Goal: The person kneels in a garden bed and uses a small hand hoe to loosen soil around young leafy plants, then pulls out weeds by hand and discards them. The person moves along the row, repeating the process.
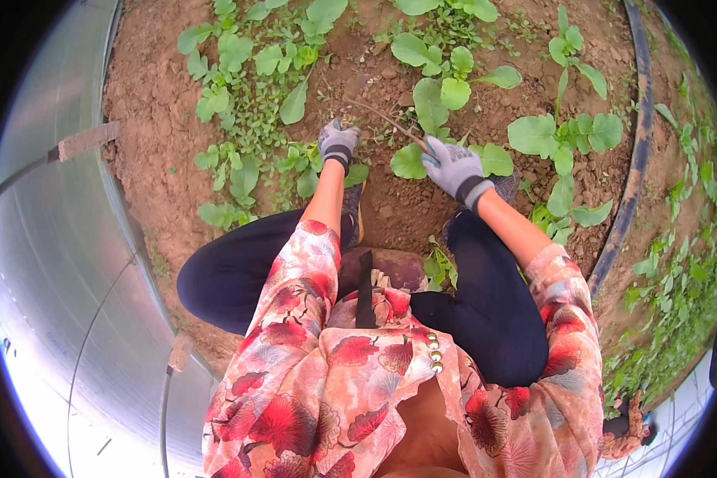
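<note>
My right hand [452, 164], in a grey knit glove, grips the near end of a slim hand tool [394, 124]. Its thin shaft slants up and left to the soil, where the far end is blurred. Left of it, my left hand [339, 143], gloved alike, is low over the ground with its fingers curled beside small weeds [328, 112]; whether they hold any is unclear. Broad-leaved green plants [431, 104] grow just beyond my right hand. A patch of low weeds [251, 128] spreads among leafy plants left of my left hand.
Brown soil [149, 113] surrounds the plants. A dark hose [639, 137] runs along the right side. Translucent plastic sheeting [54, 239] with poles walls the left. My bent knees flank a dark reddish seat [394, 267]. Another person [630, 427] is at the lower right.
</note>
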Demonstrator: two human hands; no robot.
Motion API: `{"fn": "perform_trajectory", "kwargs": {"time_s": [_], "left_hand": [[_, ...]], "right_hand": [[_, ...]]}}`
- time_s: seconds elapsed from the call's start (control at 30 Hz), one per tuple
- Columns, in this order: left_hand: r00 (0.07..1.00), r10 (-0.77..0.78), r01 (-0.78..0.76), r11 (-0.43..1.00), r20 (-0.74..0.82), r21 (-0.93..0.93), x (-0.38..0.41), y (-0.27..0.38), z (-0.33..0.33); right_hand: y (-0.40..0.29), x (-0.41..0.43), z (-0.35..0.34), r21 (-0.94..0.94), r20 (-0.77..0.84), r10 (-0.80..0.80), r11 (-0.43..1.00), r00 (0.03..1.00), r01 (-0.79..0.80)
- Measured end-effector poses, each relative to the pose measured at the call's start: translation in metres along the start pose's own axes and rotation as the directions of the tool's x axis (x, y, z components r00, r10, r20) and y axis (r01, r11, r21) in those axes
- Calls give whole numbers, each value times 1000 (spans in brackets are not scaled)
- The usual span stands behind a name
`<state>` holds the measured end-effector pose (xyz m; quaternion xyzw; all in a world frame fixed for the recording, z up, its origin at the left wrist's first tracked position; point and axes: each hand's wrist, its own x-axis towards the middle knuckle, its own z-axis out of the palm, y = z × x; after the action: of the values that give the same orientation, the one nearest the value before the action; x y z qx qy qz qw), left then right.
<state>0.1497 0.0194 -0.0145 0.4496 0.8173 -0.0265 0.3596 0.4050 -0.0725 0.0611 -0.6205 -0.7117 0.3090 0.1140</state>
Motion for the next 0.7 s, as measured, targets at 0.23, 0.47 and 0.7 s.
{"fn": "perform_trajectory", "kwargs": {"time_s": [0.23,0.47,0.7], "left_hand": [[986,74,-85,994,-149,-63,9,-3,-1],[975,121,-85,978,-188,189,27,13,-56],[987,155,-126,894,-33,429,0,63,-48]], "right_hand": [[23,-62,-33,24,127,184,982,975,-189],[8,-47,-44,178,-33,205,964,978,-197],[4,-46,-38,307,-23,287,913,958,-267]]}}
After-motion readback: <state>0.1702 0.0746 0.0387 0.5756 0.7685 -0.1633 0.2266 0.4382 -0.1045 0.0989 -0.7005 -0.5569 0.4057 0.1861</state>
